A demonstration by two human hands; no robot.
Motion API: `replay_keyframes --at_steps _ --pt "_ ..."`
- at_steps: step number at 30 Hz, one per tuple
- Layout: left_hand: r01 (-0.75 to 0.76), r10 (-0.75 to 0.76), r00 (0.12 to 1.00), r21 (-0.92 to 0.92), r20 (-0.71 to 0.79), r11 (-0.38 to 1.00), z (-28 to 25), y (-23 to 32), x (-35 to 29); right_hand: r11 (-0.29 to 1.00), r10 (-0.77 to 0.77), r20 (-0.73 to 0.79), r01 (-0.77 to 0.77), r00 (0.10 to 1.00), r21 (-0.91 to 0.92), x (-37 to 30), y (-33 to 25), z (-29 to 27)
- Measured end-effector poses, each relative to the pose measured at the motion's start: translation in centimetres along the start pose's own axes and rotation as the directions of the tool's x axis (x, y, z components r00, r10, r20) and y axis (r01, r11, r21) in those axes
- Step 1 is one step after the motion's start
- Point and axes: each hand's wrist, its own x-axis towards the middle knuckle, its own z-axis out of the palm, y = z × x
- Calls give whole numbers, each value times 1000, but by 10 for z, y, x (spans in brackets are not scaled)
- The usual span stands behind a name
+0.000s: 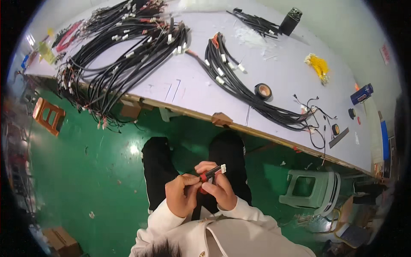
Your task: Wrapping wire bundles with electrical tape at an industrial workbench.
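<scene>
Above my lap, both hands are closed round a black cable [210, 173] that ends in a white connector [223, 168]. The fingers of my left hand [182, 195] pinch at a red band [203, 177] near the cable's lower end. My right hand [221, 192] grips the cable close to the connector, with its thumb below and fingers behind. More red shows just under the fingertips; whether it is a tape roll or part of the band I cannot tell. Red wires run into the connector.
On the white table [171, 94] ahead lie big black cable bundles [115, 64], another cable bundle [239, 90], a black tape roll [263, 91], yellow wires [317, 67], a black bottle [291, 21] and a blue can [362, 94]. Stools, one green [308, 190] and one orange [48, 116], stand on the floor.
</scene>
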Motion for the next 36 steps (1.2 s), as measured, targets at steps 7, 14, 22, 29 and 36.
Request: replay_keyframes --at_steps 7,14,22,29,36 --pt "183 -193 981 -229 -21 956 -5 -2 0 998 -47 -30 46 998 -53 15 -4 6" --pt "109 -121 985 -94 -126 990 -3 -7 4 998 -43 -76 39 996 -47 17 -5 12" --pt "187 -154 958 117 -243 975 -8 -49 13 1000 -7 157 5 988 13 10 -10 16" --pt "383 -531 846 -651 -38 656 -32 -69 24 511 -518 312 581 796 -634 140 -100 -25" --pt "550 -498 813 -678 301 488 -31 -39 32 66 -357 38 66 933 -996 239 -30 -3"
